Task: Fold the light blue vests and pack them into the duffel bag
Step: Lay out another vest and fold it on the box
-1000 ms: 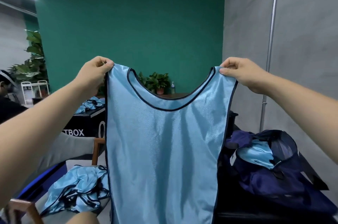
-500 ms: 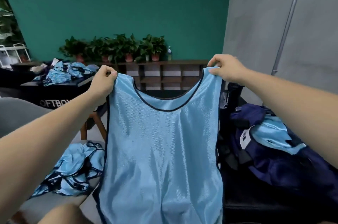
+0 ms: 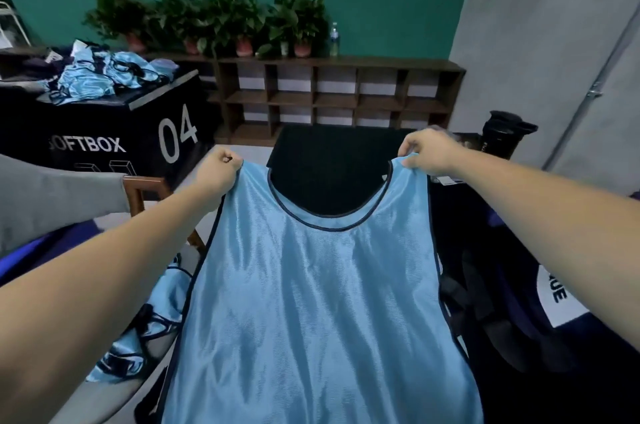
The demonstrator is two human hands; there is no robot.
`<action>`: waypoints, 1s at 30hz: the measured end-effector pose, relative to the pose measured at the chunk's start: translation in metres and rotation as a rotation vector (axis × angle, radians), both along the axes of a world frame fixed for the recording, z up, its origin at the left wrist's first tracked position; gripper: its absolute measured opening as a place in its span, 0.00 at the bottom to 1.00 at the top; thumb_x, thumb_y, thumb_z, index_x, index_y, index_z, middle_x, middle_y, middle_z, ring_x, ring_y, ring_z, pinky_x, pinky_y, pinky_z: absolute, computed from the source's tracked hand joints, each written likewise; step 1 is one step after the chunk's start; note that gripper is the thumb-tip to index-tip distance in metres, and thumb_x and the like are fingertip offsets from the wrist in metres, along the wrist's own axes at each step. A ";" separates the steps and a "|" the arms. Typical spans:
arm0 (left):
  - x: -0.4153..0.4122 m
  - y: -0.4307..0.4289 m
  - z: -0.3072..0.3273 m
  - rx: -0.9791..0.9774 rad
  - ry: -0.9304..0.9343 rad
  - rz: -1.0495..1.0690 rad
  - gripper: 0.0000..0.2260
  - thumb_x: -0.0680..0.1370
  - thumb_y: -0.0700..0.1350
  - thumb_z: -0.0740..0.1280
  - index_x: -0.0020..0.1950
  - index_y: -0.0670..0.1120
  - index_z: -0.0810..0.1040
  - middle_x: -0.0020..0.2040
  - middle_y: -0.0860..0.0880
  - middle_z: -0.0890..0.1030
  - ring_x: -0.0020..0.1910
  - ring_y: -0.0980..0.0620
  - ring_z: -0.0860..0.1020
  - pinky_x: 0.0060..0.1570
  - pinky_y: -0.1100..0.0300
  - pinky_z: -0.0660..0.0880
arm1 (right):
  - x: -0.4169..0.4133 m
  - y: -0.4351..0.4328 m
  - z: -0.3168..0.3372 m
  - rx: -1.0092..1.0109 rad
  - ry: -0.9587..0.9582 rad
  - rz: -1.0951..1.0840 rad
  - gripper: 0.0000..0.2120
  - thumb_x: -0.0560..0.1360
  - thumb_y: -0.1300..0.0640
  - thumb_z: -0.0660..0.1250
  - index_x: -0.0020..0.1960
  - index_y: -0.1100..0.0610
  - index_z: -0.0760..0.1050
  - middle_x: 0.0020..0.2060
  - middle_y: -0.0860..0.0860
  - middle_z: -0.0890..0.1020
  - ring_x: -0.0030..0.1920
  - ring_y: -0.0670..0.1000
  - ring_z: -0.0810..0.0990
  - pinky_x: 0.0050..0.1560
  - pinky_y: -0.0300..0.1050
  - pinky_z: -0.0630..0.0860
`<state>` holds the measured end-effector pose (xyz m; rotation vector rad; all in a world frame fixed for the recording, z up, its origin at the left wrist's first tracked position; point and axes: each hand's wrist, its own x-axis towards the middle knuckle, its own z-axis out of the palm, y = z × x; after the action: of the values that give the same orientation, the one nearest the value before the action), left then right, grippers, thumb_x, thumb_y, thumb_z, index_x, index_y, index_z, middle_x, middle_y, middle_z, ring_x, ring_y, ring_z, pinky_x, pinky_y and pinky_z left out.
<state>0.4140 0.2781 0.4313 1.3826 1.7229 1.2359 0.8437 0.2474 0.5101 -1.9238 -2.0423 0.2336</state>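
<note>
Green-walled room: left hand (image 3: 221, 170) and right hand (image 3: 424, 150) pinch the light blue vest (image 3: 322, 285) at its shoulders, now lowered toward the black surface (image 3: 329, 160), likely for folding.

Soft, even indoor light falls from above, and shadows are faint. The vest (image 3: 311, 302) carries a pale sheen along its folds. Wide-angle distortion bends the shelf (image 3: 346, 62) and the pipe (image 3: 594, 89) towards the edges. The lower right is dark, and the whole frame is slightly soft.

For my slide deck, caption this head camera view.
Left hand and right hand hold a light blue vest up by its shoulders.
</note>
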 end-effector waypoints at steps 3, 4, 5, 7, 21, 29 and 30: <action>0.001 0.023 -0.026 -0.074 -0.022 0.022 0.04 0.85 0.44 0.66 0.50 0.47 0.75 0.45 0.50 0.78 0.42 0.52 0.74 0.45 0.57 0.72 | 0.003 0.022 -0.023 -0.038 -0.032 -0.023 0.04 0.79 0.58 0.74 0.53 0.55 0.83 0.47 0.49 0.83 0.44 0.48 0.80 0.40 0.42 0.73; 0.001 0.030 -0.034 -0.107 -0.033 0.023 0.05 0.84 0.44 0.67 0.49 0.47 0.75 0.46 0.49 0.79 0.44 0.50 0.76 0.49 0.55 0.74 | 0.004 0.028 -0.030 -0.055 -0.056 -0.029 0.04 0.78 0.59 0.74 0.53 0.56 0.83 0.46 0.48 0.82 0.47 0.50 0.80 0.43 0.43 0.73; 0.001 0.037 -0.042 -0.138 -0.042 0.019 0.06 0.84 0.45 0.67 0.48 0.47 0.75 0.47 0.48 0.79 0.46 0.48 0.77 0.53 0.52 0.75 | 0.006 0.034 -0.036 -0.069 -0.077 -0.037 0.05 0.78 0.58 0.74 0.54 0.56 0.83 0.44 0.46 0.80 0.49 0.51 0.80 0.46 0.43 0.72; 0.001 0.050 -0.055 -0.180 -0.064 0.006 0.07 0.84 0.45 0.69 0.47 0.47 0.75 0.46 0.47 0.79 0.48 0.46 0.77 0.54 0.50 0.76 | 0.008 0.044 -0.048 -0.079 -0.094 -0.059 0.07 0.78 0.58 0.75 0.56 0.56 0.83 0.43 0.46 0.79 0.51 0.53 0.80 0.50 0.43 0.72; -0.007 0.045 -0.051 -0.192 0.093 -0.174 0.17 0.80 0.56 0.75 0.56 0.45 0.76 0.47 0.48 0.76 0.39 0.51 0.71 0.37 0.57 0.70 | 0.033 0.053 -0.071 -0.019 -0.041 -0.338 0.23 0.78 0.45 0.72 0.63 0.59 0.71 0.55 0.59 0.82 0.56 0.63 0.82 0.48 0.51 0.75; -0.015 0.027 -0.058 -0.366 -0.072 -0.162 0.17 0.77 0.54 0.79 0.55 0.43 0.82 0.57 0.42 0.84 0.54 0.43 0.81 0.61 0.44 0.80 | 0.030 0.020 -0.073 -0.547 0.402 -0.422 0.17 0.80 0.52 0.74 0.58 0.62 0.74 0.45 0.61 0.85 0.33 0.53 0.81 0.30 0.42 0.75; -0.014 0.024 -0.057 -0.366 -0.103 -0.155 0.17 0.77 0.51 0.79 0.57 0.41 0.83 0.57 0.41 0.85 0.53 0.43 0.82 0.61 0.45 0.80 | 0.031 0.018 -0.075 -0.565 0.427 -0.428 0.16 0.80 0.52 0.75 0.57 0.62 0.75 0.44 0.60 0.85 0.33 0.53 0.81 0.30 0.42 0.75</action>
<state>0.4002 0.3026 0.3747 1.1869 1.6372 0.8416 0.8748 0.2655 0.4353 -2.3080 -1.3341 1.0968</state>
